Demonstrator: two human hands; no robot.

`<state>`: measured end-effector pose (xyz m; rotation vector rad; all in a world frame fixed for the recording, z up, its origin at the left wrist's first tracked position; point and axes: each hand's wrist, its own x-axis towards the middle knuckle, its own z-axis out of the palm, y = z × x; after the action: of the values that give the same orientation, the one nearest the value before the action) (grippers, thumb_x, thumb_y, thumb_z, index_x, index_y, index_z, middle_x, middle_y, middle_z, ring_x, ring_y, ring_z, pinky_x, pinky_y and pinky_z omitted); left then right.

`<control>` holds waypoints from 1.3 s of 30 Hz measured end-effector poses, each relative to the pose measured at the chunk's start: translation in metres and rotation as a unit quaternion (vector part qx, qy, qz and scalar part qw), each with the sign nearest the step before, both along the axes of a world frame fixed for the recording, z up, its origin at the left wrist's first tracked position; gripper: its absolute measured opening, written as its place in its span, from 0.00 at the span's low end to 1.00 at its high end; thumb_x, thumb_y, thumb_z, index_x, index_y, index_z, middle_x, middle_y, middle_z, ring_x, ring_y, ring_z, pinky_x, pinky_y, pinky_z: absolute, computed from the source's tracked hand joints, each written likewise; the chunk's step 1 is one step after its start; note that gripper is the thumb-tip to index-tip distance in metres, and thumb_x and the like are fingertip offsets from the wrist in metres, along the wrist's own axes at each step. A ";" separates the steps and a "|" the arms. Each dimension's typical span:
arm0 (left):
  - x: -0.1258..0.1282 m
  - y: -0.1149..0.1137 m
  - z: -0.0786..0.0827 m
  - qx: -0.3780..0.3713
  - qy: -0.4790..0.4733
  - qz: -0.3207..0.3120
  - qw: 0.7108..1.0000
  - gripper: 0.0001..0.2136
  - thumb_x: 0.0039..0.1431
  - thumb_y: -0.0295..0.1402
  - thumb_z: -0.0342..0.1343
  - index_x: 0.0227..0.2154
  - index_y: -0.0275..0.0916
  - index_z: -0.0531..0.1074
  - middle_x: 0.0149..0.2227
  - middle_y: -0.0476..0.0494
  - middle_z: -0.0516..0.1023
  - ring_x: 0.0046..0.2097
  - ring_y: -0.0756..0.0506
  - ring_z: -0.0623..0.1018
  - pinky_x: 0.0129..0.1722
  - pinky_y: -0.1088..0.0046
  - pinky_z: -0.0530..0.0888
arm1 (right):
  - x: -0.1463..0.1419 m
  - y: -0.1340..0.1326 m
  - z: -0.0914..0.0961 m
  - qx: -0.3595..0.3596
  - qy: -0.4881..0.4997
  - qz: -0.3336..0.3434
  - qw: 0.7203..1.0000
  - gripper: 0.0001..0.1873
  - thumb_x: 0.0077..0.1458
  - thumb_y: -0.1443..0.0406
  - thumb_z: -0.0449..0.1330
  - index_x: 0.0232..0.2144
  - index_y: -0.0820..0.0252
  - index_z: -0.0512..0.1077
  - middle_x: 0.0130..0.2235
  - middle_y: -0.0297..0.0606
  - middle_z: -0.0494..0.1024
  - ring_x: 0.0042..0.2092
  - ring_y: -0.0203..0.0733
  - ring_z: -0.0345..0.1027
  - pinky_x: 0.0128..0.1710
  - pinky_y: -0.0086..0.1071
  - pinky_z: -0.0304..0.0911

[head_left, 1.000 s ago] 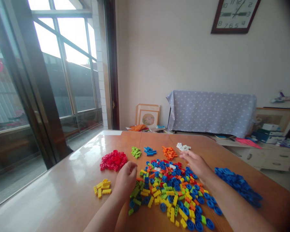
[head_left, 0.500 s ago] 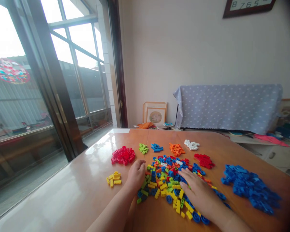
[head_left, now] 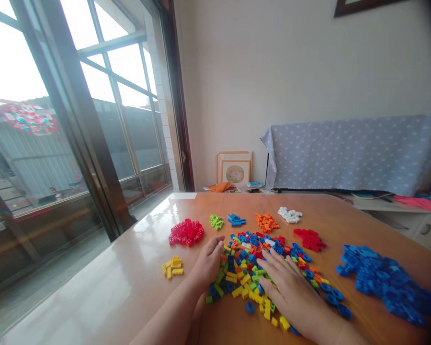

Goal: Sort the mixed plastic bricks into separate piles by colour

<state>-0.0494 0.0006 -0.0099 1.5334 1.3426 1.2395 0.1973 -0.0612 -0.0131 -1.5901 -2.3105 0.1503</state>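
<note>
A mixed pile of toy building bricks in yellow, green, blue, red and orange lies on the brown table. At the pile's left edge, my left hand stands on its side, loosely cupped and open, with nothing visible in it. My right hand rests palm down over the pile's right part, fingers spread, hiding the bricks under it. Blue wheel-like pieces lie just right of that hand. Several yellow bricks form a small group left of my left hand.
Sorted heaps surround the pile: pinkish-red bricks, lime-green ones, light-blue ones, orange ones, white ones, red ones and a large blue heap. A glass door stands at the left.
The view has turned slightly left. My right hand has shifted left over the pile, and more blue wheel-like pieces show to its right. My left hand stays by the pile's left edge.
</note>
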 end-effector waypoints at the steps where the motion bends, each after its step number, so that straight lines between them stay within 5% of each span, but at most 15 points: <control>1: -0.003 0.003 -0.002 0.000 -0.007 -0.002 1.000 0.20 0.61 0.46 0.53 0.48 0.38 0.76 0.50 0.39 0.80 0.51 0.40 0.77 0.51 0.68 0.72 | 0.001 0.000 0.000 0.013 0.004 -0.001 1.000 0.26 0.67 0.52 0.47 0.62 0.49 0.68 0.68 0.37 0.61 0.71 0.52 0.48 0.69 0.59 0.43; 8: -0.033 0.020 -0.017 -0.026 0.159 0.051 0.986 0.08 0.54 0.29 0.54 0.36 0.37 0.75 0.34 0.44 0.79 0.37 0.46 0.76 0.34 0.74 0.68 | 0.002 -0.001 0.009 0.075 0.064 0.014 0.995 0.20 0.66 0.58 0.50 0.53 0.54 0.75 0.56 0.43 0.76 0.59 0.50 0.66 0.62 0.49 0.57; 11: -0.041 0.019 -0.016 -0.034 0.236 0.029 0.971 0.11 0.49 0.24 0.52 0.35 0.37 0.75 0.31 0.47 0.77 0.33 0.48 0.74 0.30 0.75 0.64 | -0.002 -0.008 0.021 0.046 0.090 0.020 0.995 0.15 0.66 0.61 0.50 0.42 0.54 0.77 0.43 0.40 0.79 0.47 0.45 0.71 0.49 0.39 0.65; 14: -0.045 0.015 -0.013 -0.037 0.269 0.007 0.962 0.16 0.46 0.21 0.52 0.38 0.37 0.77 0.33 0.47 0.77 0.33 0.48 0.74 0.31 0.76 0.64 | -0.011 -0.020 0.028 0.017 0.095 0.048 0.994 0.10 0.63 0.61 0.54 0.35 0.53 0.75 0.37 0.36 0.77 0.41 0.42 0.70 0.41 0.34 0.62; 21: -0.044 0.010 -0.011 -0.009 0.336 -0.033 0.941 0.16 0.46 0.22 0.54 0.39 0.39 0.79 0.37 0.46 0.76 0.36 0.48 0.73 0.34 0.75 0.66 | -0.034 -0.041 0.025 -0.035 0.046 0.130 0.990 0.04 0.54 0.62 0.62 0.34 0.50 0.76 0.36 0.30 0.78 0.41 0.41 0.70 0.42 0.33 0.56; 39: -0.038 0.006 0.000 -0.034 0.313 -0.017 0.949 0.10 0.42 0.21 0.55 0.30 0.38 0.71 0.29 0.52 0.72 0.30 0.51 0.68 0.27 0.77 0.59 | -0.027 -0.032 0.009 -0.020 0.019 0.097 0.995 0.10 0.58 0.68 0.55 0.38 0.50 0.75 0.40 0.31 0.79 0.44 0.41 0.71 0.41 0.32 0.54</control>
<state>-0.0870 0.0067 -0.0099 1.9805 1.7132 0.6848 0.1705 -0.0935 -0.0039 -1.3668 -2.4429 0.2717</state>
